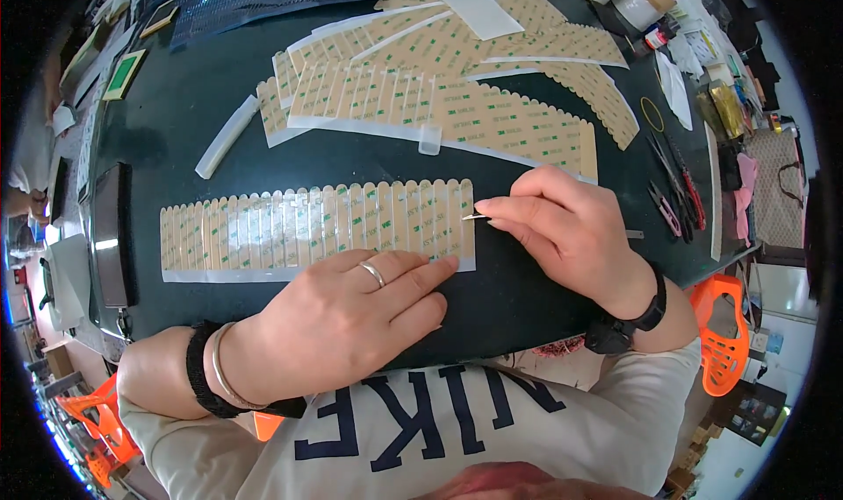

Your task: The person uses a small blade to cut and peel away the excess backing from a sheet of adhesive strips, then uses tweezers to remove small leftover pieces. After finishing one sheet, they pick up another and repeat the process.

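Observation:
A sheet of tan adhesive strips (378,223) with round-topped tabs and a white lower edge lies in front of me. My left hand (351,311) rests on its lower edge near the right end, fingers stretched flat and pressing, with nothing gripped. At the sheet's right end, my right hand (571,228) pinches a slim pointed metal tool (470,217) between thumb and fingers. Its tip meets the last strip; the middle of the tool is hidden in the hand, so I cannot tell its exact kind.
More tan adhesive sheets (518,118) overlap at the back, with a small clear piece (429,140) on them. A white strip roll (226,137) lies to the left, near a dark flat case (111,237). Pliers and scissors (676,188) lie at right.

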{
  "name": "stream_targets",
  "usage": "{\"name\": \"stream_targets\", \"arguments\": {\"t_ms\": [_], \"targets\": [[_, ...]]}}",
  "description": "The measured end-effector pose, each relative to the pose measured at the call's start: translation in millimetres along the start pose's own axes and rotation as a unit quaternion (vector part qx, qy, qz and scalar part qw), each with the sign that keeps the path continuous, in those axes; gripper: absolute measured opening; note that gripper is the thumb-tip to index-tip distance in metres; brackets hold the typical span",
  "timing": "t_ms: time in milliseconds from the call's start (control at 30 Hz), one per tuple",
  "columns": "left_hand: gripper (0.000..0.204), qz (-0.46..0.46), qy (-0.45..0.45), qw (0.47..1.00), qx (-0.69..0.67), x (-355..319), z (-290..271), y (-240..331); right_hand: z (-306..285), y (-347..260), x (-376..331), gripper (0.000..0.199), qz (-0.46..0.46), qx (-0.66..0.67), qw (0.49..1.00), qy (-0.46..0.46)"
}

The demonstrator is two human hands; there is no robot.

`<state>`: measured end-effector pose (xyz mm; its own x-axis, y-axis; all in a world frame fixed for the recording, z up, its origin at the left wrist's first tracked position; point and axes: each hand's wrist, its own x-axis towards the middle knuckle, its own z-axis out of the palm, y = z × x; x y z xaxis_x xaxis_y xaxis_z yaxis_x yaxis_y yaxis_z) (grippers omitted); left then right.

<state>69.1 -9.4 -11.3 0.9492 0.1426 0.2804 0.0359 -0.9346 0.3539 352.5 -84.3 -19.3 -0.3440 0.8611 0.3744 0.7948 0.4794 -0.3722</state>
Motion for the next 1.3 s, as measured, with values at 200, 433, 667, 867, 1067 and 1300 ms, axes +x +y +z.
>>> {"name": "stream_targets", "arguments": {"t_ms": [200,433,667,867,1067,1300], "targets": [[0.024,-0.002,-0.002,1.000,0.000,1.3,-0.5,-1.2,3.3,4.2,3.3,0.027,0.027,0.038,0.999,0.015],[0.025,-0.005,0.001,1.000,-0.004,-0.2,0.9,1.1,-0.5,3.9,2.9,0.026,0.018,0.065,0.997,-0.022],[0.022,-0.018,0.015,0.999,-0.028,-0.9,4.9,1.7,-10.7,4.3,3.0,0.027,0.043,0.115,0.990,-0.067],[0.023,-0.013,0.012,1.000,-0.015,-0.5,4.8,0.9,-19.4,12.6,5.4,0.028,0.056,0.210,0.966,-0.136],[0.028,-0.013,0.001,1.000,-0.017,0.5,1.5,1.0,-20.9,10.1,6.6,0.028,0.066,0.222,0.961,-0.154],[0.030,-0.016,-0.001,1.000,-0.013,-0.4,2.7,1.9,-10.3,7.9,3.3,0.030,0.068,0.152,0.982,-0.093]]}}
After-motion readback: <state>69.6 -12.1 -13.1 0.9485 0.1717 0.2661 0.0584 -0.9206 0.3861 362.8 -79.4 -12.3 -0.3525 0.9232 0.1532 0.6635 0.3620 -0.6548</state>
